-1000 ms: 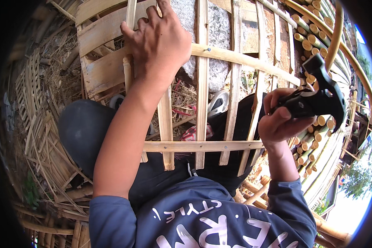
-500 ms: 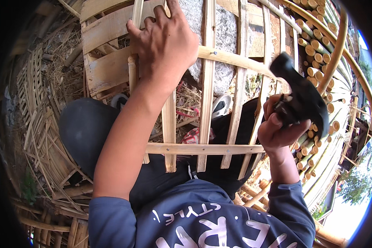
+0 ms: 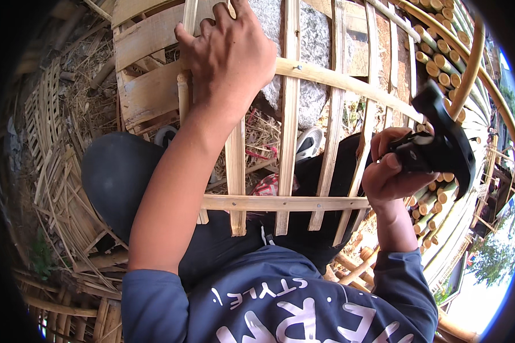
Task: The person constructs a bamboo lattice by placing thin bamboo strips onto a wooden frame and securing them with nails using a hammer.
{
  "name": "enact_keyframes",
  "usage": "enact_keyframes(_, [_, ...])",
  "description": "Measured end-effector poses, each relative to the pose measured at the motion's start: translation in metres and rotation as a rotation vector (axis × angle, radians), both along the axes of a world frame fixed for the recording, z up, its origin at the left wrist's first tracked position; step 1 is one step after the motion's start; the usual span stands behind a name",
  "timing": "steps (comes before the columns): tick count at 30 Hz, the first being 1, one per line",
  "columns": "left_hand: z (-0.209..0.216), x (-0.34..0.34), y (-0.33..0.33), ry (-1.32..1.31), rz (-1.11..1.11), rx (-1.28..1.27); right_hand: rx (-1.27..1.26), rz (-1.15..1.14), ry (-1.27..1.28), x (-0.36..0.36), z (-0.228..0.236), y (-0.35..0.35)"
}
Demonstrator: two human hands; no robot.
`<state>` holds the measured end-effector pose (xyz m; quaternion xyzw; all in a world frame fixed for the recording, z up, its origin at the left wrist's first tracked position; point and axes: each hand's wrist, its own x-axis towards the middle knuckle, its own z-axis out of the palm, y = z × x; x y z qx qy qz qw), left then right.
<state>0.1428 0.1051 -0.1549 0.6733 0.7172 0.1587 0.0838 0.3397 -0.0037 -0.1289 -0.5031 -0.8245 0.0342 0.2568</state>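
My left hand (image 3: 232,57) lies over the upper left of a bamboo slat frame (image 3: 290,114), fingers bent down onto a slat; their tips are partly hidden. In my right hand (image 3: 392,171) is a hammer (image 3: 446,143) with a black head, raised at the frame's right side. Its handle is mostly hidden by the fingers. Long slats run away from me, crossed by a near strip (image 3: 257,203) and a farther strip (image 3: 337,80). Small nail heads show along both strips.
Under the frame's far part is a rough grey stone block (image 3: 312,63). Wide wooden boards (image 3: 151,94) lie at the far left. Cut bamboo poles (image 3: 440,63) are stacked on the right, and thin bamboo strips (image 3: 68,188) are piled on the left. My knees are beneath the frame.
My right hand has moved slightly right with the hammer, whose head has shifted right and a little nearer. The frame's right side has shifted slightly. My left hand stays in place.
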Motion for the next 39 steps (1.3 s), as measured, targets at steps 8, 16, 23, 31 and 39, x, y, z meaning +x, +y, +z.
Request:
enact_keyframes(8, [-0.012,0.001,-0.002,0.017,0.004,0.16,-0.109,-0.049,0.082,0.014,-0.002,-0.012])
enact_keyframes(16, [-0.015,-0.003,0.0,0.054,-0.004,0.131,-0.268,-0.017,-0.146,0.005,0.002,-0.01])
enact_keyframes(23, [-0.026,-0.01,-0.002,0.081,-0.01,0.164,-0.041,0.016,-0.008,0.003,0.002,-0.008])
enact_keyframes(31, [-0.015,-0.008,-0.001,0.041,-0.013,0.032,-0.046,-0.025,0.035,0.016,-0.004,-0.006])
enact_keyframes(39, [-0.007,-0.007,-0.001,0.052,-0.005,-0.007,-0.062,-0.033,0.111,0.003,0.002,-0.007])
